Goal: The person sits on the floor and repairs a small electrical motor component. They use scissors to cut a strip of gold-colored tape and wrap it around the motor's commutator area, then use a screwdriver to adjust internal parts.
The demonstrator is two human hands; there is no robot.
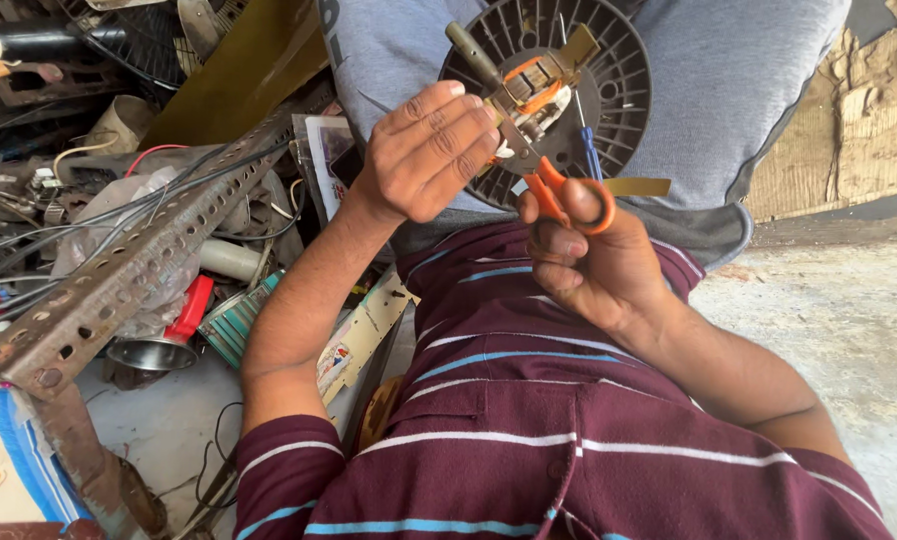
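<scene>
Left hand: the left hand (431,150) is raised in front of the chest, fingers curled and pressed around the small orange-and-copper wound motor coil (534,88), pinching its left edge.
Right hand: the right hand (589,265) sits just right of it, fingers hooked through the loops of the orange-handled steel scissors (559,190), gripping them firmly.
Scissors: blades point up and left, tips touching the coil between both hands.
Backdrop: a round black slotted plastic fan housing (619,70) rests on the grey-trousered lap, behind the coil.
Left of scene: a rusty perforated steel angle bar (119,280) lies amid tangled wires.
</scene>
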